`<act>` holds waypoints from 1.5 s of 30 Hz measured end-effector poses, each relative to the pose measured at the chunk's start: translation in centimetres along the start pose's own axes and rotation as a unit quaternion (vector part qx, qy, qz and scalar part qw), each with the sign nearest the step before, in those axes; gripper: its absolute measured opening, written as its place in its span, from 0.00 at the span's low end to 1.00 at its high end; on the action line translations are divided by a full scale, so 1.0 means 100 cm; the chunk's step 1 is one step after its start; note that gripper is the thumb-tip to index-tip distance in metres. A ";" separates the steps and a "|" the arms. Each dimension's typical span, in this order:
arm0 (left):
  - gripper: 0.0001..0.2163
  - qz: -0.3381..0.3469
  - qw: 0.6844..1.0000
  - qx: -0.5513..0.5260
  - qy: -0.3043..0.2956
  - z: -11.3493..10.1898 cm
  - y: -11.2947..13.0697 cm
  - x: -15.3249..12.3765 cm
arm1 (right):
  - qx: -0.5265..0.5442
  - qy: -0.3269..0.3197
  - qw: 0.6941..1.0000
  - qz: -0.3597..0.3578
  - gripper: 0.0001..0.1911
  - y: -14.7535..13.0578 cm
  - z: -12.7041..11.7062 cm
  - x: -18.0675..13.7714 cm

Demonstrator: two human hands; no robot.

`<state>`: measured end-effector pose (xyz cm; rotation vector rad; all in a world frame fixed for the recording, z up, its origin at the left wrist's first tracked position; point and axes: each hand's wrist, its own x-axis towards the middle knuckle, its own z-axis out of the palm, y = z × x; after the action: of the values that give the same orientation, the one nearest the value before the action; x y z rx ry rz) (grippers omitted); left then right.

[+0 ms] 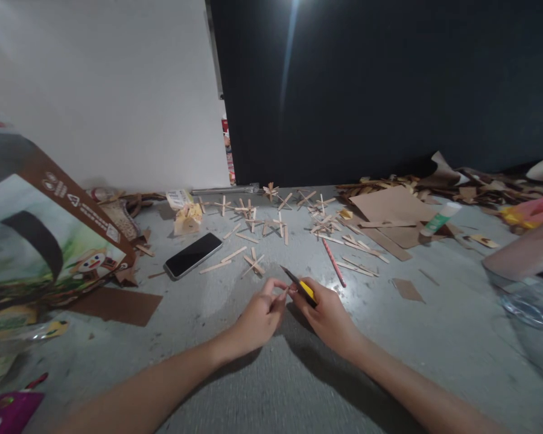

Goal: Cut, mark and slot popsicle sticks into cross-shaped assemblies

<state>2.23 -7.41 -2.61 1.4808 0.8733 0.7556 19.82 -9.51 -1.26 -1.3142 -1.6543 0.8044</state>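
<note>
A yellow-and-black cutter is slanting above the tabletop, pointing toward its far edge; pale flat sticks are lying scattered, some crossed, nearer that edge.

dim light; pale glare streaks the black panel; edges stretched, blurry.

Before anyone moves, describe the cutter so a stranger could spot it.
On the grey table, find the right hand near the centre. It holds the cutter, dark tip pointing leftward; its yellow patch sets it apart from the pale sticks.
</note>
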 end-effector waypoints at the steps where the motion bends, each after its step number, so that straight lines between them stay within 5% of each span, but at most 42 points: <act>1: 0.20 0.005 1.000 -0.005 0.017 -0.001 -0.001 0.001 | -0.001 -0.002 1.000 -0.001 0.14 0.000 0.001 -0.001; 7: 0.23 0.012 0.990 -0.054 0.127 -0.005 -0.001 0.009 | -0.038 0.031 0.999 0.002 0.17 -0.001 -0.004 -0.004; 12: 0.22 0.039 0.983 0.023 0.178 -0.008 0.006 0.006 | -0.093 0.027 0.995 0.003 0.22 -0.002 -0.013 -0.007; 16: 0.21 0.047 0.981 0.073 0.174 -0.011 0.007 0.006 | -0.128 -0.012 0.991 -0.043 0.21 -0.006 -0.018 -0.011; 33: 0.16 0.087 0.957 0.221 0.165 -0.018 0.011 0.004 | -0.164 0.017 0.982 -0.091 0.24 -0.001 -0.022 -0.016; 45: 0.17 0.191 0.891 0.390 0.130 -0.032 -0.014 0.005 | -0.188 0.044 0.979 -0.067 0.25 -0.006 -0.010 -0.021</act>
<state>-0.39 -5.28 -3.74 2.3540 1.1846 0.9632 20.67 -11.76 -0.73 -1.4496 -1.8609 0.3563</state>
